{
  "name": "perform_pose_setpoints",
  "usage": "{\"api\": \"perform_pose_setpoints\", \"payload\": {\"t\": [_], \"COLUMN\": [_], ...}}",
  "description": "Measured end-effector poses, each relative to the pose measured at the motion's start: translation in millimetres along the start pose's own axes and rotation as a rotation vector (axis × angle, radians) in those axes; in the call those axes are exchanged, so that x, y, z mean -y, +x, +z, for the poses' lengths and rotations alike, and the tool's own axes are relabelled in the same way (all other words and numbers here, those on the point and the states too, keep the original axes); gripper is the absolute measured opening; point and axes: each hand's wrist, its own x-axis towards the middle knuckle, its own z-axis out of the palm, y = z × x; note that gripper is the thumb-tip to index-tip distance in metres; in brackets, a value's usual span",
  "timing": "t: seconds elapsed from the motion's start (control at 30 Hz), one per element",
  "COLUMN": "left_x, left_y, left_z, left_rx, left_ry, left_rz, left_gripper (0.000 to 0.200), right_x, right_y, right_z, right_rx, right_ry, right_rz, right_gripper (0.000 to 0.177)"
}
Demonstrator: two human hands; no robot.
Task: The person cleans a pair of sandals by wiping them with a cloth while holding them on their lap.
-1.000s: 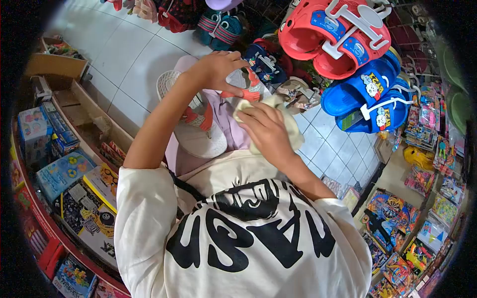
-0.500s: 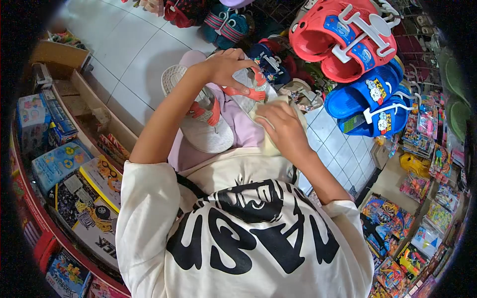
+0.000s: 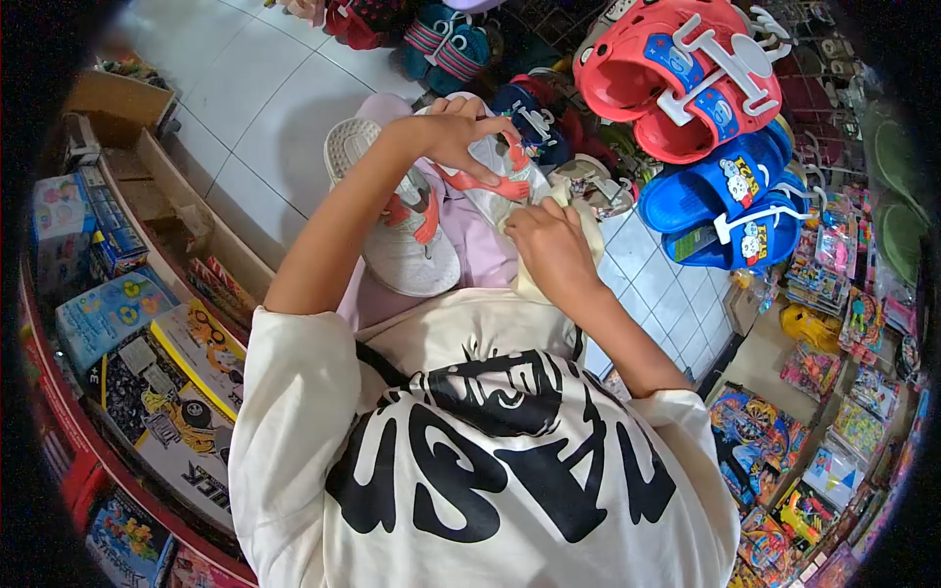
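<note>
A white sandal with coral-red straps [image 3: 510, 184] lies tilted over my lap, its strap side up. My left hand [image 3: 451, 137] grips this sandal near its far end, thumb on the strap side. Beside its near edge, my right hand [image 3: 554, 240] is closed on a pale yellow cloth [image 3: 585, 223], close against the sandal. The matching white sandal [image 3: 417, 263] rests on my lap to the left, partly covered by my left forearm. Pink fabric [image 3: 480, 250] covers my legs beneath both sandals.
Red clogs [image 3: 676, 78] and blue slippers [image 3: 725, 201] hang at the upper right. Boxed goods [image 3: 118, 318] fill a shelf on the left. Small packaged toys [image 3: 765, 431] line the right. More footwear [image 3: 446, 49] is ahead, beside the white tiled floor [image 3: 284, 108].
My right hand has moved slightly down and its fingers look more tightly closed on the cloth. My left hand keeps its hold, with the sandal shifted very slightly.
</note>
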Motion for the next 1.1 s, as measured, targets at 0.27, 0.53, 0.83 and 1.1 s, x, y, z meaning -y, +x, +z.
{"api": "perform_pose_setpoints", "payload": {"t": [0.27,0.53,0.83,1.1], "left_x": [-12.4,-26.6,-27.3,-27.8], "left_y": [-57.8,-92.7,-89.7,-85.6], "left_z": [-6.7,20.3,20.4,22.9], "left_rx": [-0.548,-0.43,-0.415,-0.427], "left_ry": [-0.109,-0.366,-0.386,-0.317], "left_rz": [0.186,0.142,0.059,0.038], "left_gripper": [0.071,0.017,0.015,0.014], "right_x": [-46.2,-34.2,-32.8,-40.9], "right_y": [-13.4,18.1,29.7,32.5], "right_z": [-21.5,-2.2,21.5,1.2], "right_rx": [-0.403,-0.221,-0.296,0.193], "right_ry": [0.68,0.453,0.488,0.734], "right_rz": [0.353,-0.018,-0.164,-0.079], "right_gripper": [0.013,0.026,0.025,0.035]}}
